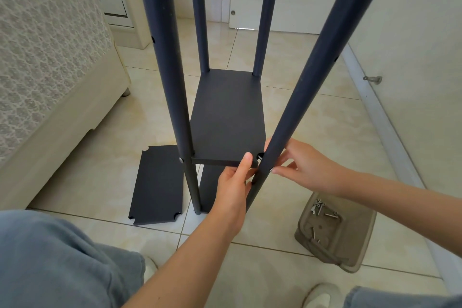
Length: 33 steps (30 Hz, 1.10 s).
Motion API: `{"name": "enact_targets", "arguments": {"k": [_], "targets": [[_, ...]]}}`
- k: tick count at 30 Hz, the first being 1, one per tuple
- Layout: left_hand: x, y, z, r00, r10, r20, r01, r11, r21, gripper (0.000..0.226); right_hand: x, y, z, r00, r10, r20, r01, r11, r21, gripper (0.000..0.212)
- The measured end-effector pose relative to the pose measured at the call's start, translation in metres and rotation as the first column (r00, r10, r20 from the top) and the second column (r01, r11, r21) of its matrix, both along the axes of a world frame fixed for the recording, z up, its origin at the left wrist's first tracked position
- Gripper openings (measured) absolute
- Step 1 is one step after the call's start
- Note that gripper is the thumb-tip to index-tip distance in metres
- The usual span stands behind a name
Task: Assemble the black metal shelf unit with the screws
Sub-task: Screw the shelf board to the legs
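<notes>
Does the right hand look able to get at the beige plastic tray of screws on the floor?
Probably yes. The beige plastic tray lies on the tile floor close by the right hand, nothing between them; the hand must first release the black metal pole it grips.

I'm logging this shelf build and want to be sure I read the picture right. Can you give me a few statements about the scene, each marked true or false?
1. A spare black panel lies flat on the floor tiles, left of the front left post. True.
2. The screws sit in a glass jar. False: they lie in a shallow beige tray.
3. The left hand grips the front edge of the shelf. True.
4. The right hand reaches into the tray. False: its fingers curl round the front right post.
5. Only two posts are fitted. False: four are in view.
</notes>
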<state>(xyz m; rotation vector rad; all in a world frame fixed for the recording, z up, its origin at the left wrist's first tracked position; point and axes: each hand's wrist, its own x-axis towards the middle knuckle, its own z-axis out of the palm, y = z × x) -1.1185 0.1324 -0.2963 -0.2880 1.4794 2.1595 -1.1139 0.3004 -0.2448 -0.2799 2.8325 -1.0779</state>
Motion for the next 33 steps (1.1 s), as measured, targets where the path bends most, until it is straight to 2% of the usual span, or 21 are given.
{"name": "enact_targets", "arguments": {"k": [14,20,24,28,31,33], "targets": [[0.001,-0.003,0.006,1.000,-0.019,0.008,0.019,0.999,-0.026,0.022,0.003,-0.002,0.000,0.999,-0.011,-0.044,0.007,0.997,-0.073,0.048],[0.002,-0.003,0.009,0.999,-0.024,0.022,0.025,0.998,-0.050,0.021,-0.001,-0.002,0.002,0.994,0.007,-0.111,-0.005,1.000,0.020,0.064],[0.004,-0.001,0.011,1.000,-0.031,0.001,0.031,0.998,-0.058,0.011,-0.002,0.000,0.001,0.992,0.010,-0.129,0.000,0.997,0.074,0.047],[0.004,-0.001,0.011,1.000,-0.021,-0.013,0.020,0.997,-0.070,0.018,-0.001,-0.001,-0.002,0.995,-0.044,-0.088,0.050,0.997,0.062,0.037],[0.005,-0.002,0.014,0.998,-0.047,-0.032,0.042,0.990,-0.138,0.014,-0.001,-0.001,-0.003,0.997,-0.077,-0.022,0.078,0.997,0.025,0.031],[0.005,-0.003,0.020,0.998,-0.051,-0.045,0.038,0.967,-0.254,0.016,-0.001,-0.001,-0.001,0.998,-0.065,0.017,0.064,0.998,0.011,0.031]]}}
